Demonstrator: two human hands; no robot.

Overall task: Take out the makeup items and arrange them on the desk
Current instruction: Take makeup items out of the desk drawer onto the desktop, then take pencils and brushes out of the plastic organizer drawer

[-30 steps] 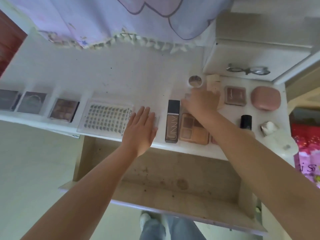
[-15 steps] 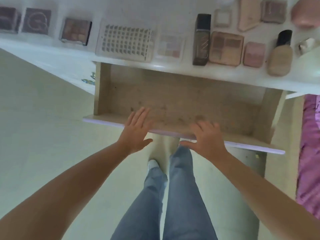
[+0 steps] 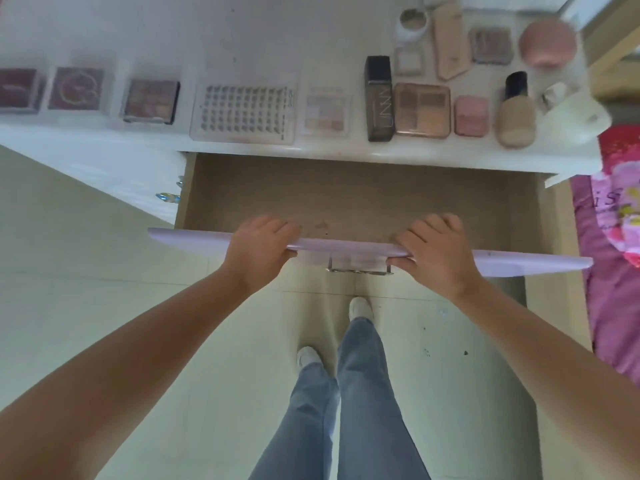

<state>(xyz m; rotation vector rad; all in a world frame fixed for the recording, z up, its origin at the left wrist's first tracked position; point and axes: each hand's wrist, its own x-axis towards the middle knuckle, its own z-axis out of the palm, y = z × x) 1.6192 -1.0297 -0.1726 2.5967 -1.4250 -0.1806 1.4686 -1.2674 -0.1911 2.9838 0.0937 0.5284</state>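
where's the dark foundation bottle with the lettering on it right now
On the desk, right of centre in the head view: the dark foundation bottle lies between a pale palette and a bronze palette.

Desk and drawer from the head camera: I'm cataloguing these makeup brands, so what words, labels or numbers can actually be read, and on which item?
"UNNY": on the dark rectangular bottle, running along its length.
"IS": partial letters on the pink fabric at the right edge; the rest is cut off.
Lash tray: small print along its right edge, too blurred to read.
Dark red box: a pale emblem, no legible text.
Palettes and compacts: nothing readable.
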